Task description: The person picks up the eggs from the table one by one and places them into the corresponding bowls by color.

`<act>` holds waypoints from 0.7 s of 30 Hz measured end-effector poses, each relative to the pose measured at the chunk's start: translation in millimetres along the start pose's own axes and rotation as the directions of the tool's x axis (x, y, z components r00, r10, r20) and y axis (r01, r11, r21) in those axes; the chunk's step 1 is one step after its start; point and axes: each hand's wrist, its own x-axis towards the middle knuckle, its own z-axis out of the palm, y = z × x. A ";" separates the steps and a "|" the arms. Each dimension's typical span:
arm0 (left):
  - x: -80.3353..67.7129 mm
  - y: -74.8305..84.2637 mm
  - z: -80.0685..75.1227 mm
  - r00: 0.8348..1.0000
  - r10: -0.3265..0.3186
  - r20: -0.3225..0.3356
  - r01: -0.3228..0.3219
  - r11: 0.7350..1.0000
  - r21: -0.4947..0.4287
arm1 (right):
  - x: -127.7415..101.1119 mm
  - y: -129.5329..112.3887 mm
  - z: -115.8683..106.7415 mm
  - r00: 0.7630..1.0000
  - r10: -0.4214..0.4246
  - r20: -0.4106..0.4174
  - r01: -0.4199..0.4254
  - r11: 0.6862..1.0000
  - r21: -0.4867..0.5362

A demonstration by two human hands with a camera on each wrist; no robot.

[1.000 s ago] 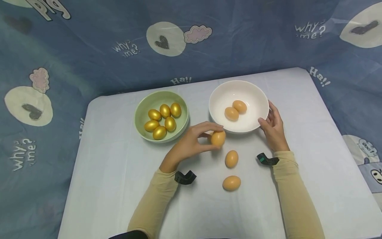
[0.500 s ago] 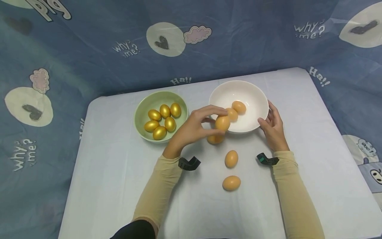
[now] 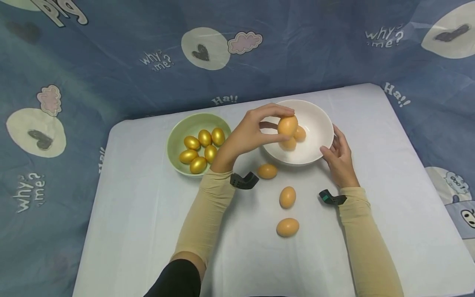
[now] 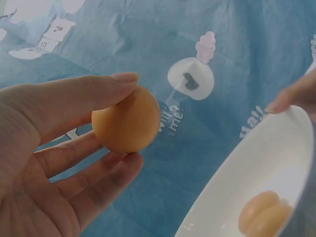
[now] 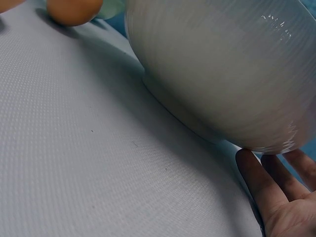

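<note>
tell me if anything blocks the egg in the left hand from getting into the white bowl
Nothing visible does: in the head view, the left hand holds the egg over the open white bowl. The two eggs inside might be bumped on landing; the right hand holds only the bowl's right side.

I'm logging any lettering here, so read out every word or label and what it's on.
"why? me?", repeated on the blue cloth.
"Ha!!", repeated on same cloth.
Top-left letters, same cloth: cut off, perhaps "pig".
Bubble lettering, same cloth: too small.
Eggs, white bowl, green bowl: none visible.
</note>
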 end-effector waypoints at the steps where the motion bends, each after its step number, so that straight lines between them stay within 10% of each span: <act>1: 3.4 0.3 -0.6 1.000 0.003 0.000 -0.003 1.000 -0.005 | 0.3 0.3 0.0 1.000 0.000 0.001 0.000 1.000 0.000; 12: 48.6 -7.8 -1.2 0.999 -0.012 0.034 0.011 1.000 0.004 | 1.3 1.2 -1.2 1.000 -0.012 0.017 0.012 1.000 0.029; 21: 88.9 -24.2 5.2 0.979 -0.187 0.082 0.182 0.981 0.066 | 1.3 1.5 -2.5 1.000 -0.010 0.023 0.010 1.000 0.002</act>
